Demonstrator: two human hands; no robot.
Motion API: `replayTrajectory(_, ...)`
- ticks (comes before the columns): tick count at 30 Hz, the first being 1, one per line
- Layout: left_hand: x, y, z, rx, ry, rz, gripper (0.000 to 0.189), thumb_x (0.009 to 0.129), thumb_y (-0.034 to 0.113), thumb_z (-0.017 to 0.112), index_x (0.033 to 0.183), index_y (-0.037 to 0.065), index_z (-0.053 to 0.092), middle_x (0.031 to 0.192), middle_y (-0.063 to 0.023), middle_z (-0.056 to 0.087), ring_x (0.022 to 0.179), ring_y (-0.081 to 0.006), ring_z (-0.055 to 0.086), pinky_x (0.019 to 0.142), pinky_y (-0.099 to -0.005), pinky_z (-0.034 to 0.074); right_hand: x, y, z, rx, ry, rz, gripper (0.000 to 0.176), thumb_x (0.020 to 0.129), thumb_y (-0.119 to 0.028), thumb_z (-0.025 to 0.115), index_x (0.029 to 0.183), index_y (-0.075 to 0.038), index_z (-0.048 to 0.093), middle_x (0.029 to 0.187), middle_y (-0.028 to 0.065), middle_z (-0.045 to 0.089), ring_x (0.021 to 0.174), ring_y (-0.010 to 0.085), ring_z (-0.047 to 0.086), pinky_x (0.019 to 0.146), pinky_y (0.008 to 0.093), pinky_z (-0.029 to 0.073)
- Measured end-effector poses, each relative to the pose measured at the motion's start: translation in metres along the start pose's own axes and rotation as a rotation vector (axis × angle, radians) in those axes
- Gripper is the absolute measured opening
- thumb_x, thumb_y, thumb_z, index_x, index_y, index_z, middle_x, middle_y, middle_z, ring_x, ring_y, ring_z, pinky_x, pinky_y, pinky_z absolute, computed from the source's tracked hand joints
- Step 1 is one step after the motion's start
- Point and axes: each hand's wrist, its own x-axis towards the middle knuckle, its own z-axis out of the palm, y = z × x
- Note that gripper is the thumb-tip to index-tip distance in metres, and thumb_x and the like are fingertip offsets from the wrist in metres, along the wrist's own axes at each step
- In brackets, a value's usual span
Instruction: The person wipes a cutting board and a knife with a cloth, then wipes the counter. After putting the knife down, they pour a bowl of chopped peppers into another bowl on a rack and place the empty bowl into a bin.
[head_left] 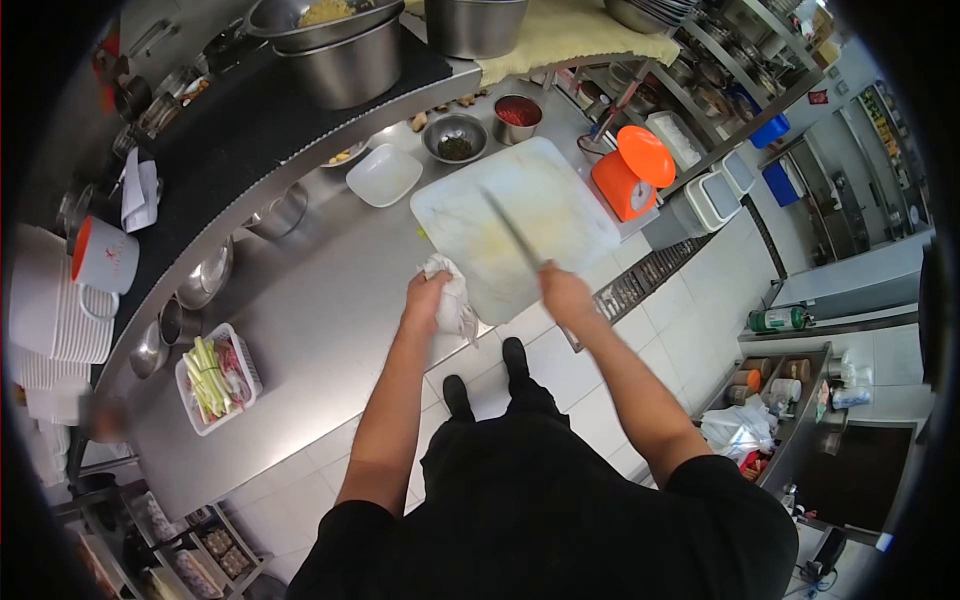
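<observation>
My right hand (566, 293) is wrapped round the handle of a long knife (512, 228), whose blade reaches up and left over a white cutting board (570, 200). The blade looks slightly blurred. My left hand (428, 296) grips a crumpled white cloth (455, 300) at the board's lower left edge. Beyond the board stand a steel bowl with dark green bits (455, 138), a steel pot of red contents (517, 117) and a white square dish (385, 175). An orange scale (625, 185) is just right of the board.
A white basket of green stalks (216, 378) stands on the steel counter (300, 320) at the left. Above the counter's back runs a shelf (240, 130) with large pots. A drain grate (650, 285) crosses the tiled floor. Shelving (770, 400) stands at the right.
</observation>
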Motion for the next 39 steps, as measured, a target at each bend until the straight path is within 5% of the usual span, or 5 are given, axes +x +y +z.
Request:
replayTrajectory(9, 0.003, 0.000, 0.001, 0.023, 0.000, 0.008, 0.028, 0.086, 0.012, 0.066, 0.112, 0.000, 0.066, 0.097, -0.0095, 0.070, 0.081, -0.0214, 0.068, 0.069, -0.0356, 0.056, -0.034, 0.088, -0.049, -0.218, -0.099, 0.285, 0.025, 0.100, -0.018, 0.047, 0.114, 0.001, 0.056, 0.097, 0.0285, 0.071, 0.093, 0.0453, 0.071, 0.083, 0.0550, 0.056)
replayTrajectory(21, 0.011, -0.004, -0.004, -0.019, -0.014, -0.007, 0.032, 0.085, 0.013, 0.067, 0.113, -0.002, 0.065, 0.099, -0.0105, 0.069, 0.082, -0.0218, 0.068, 0.071, -0.0359, 0.056, -0.088, -0.078, 0.027, -0.179, -0.348, -0.014, 0.024, 0.096, -0.014, 0.049, 0.115, 0.001, 0.054, 0.097, 0.0271, 0.071, 0.092, 0.0431, 0.071, 0.081, 0.0524, 0.058)
replayTrajectory(26, 0.001, 0.005, 0.000, 0.006, -0.007, -0.009, 0.033, 0.086, 0.013, 0.068, 0.114, -0.003, 0.065, 0.099, -0.0110, 0.069, 0.082, -0.0222, 0.068, 0.071, -0.0362, 0.056, -0.077, -0.047, 0.001, -0.177, -0.299, -0.046, 0.024, 0.097, -0.014, 0.046, 0.114, 0.000, 0.055, 0.096, 0.0271, 0.071, 0.089, 0.0435, 0.071, 0.080, 0.0538, 0.057)
replayTrajectory(33, 0.009, -0.001, -0.001, 0.007, -0.026, -0.003, 0.032, 0.086, 0.012, 0.068, 0.113, -0.003, 0.066, 0.099, -0.0116, 0.070, 0.081, -0.0227, 0.069, 0.069, -0.0367, 0.057, -0.031, 0.082, -0.035, -0.182, -0.055, 0.291, 0.026, 0.099, -0.014, 0.046, 0.117, 0.003, 0.054, 0.098, 0.0297, 0.071, 0.094, 0.0461, 0.071, 0.081, 0.0547, 0.057)
replayTrajectory(39, 0.005, 0.007, 0.000, 0.005, -0.023, 0.038, 0.031, 0.086, 0.013, 0.067, 0.113, -0.003, 0.066, 0.100, -0.0116, 0.070, 0.082, -0.0226, 0.069, 0.070, -0.0370, 0.057, -0.055, 0.038, 0.012, -0.239, -0.151, 0.257, 0.030, 0.098, -0.011, 0.045, 0.124, 0.002, 0.053, 0.099, 0.0285, 0.072, 0.092, 0.0423, 0.073, 0.081, 0.0520, 0.058)
